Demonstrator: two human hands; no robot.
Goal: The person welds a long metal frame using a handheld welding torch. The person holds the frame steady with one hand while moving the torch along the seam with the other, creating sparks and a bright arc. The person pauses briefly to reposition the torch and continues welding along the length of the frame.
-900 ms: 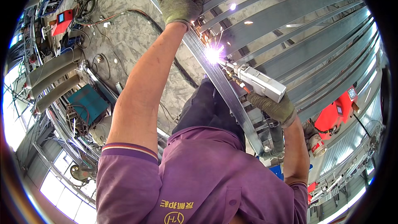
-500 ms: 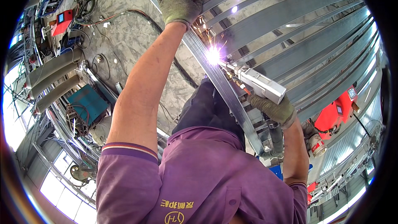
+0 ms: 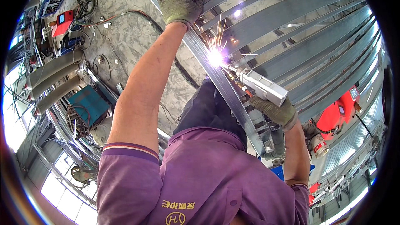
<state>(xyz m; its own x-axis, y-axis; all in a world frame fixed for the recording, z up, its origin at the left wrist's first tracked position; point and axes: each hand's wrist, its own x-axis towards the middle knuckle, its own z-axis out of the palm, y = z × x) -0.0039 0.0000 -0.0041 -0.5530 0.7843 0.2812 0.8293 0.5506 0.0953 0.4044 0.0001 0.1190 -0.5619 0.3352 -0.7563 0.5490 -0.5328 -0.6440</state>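
Observation:
My left hand (image 3: 180, 3), in a grey-green work glove, lies flat with fingers spread on the near rail (image 3: 227, 85) of a grey metal frame. In a matching glove, my right hand (image 3: 277, 112) is wrapped round the handle of a silver, box-bodied welding gun (image 3: 262, 86). Its nozzle points left and up at the joint between the rail and a crossbar. Bright white-violet light and orange sparks (image 3: 217, 43) burst there, hiding the tip and the joint. A thick dark hose (image 3: 277, 139) hangs below my right hand.
Parallel metal bars (image 3: 287, 16) stretch away to the right. A dark cable (image 3: 179, 64) crosses the concrete floor. At left stand a red machine (image 3: 63, 23), grey rolls (image 3: 54, 73) and a teal box (image 3: 88, 104). Red machines (image 3: 338, 110) and a white bucket (image 3: 318, 146) stand at right.
The glowing spot has shifted very slightly right and down along the rail, together with the gun's nozzle. The sparks now spray higher. My left hand stays in place.

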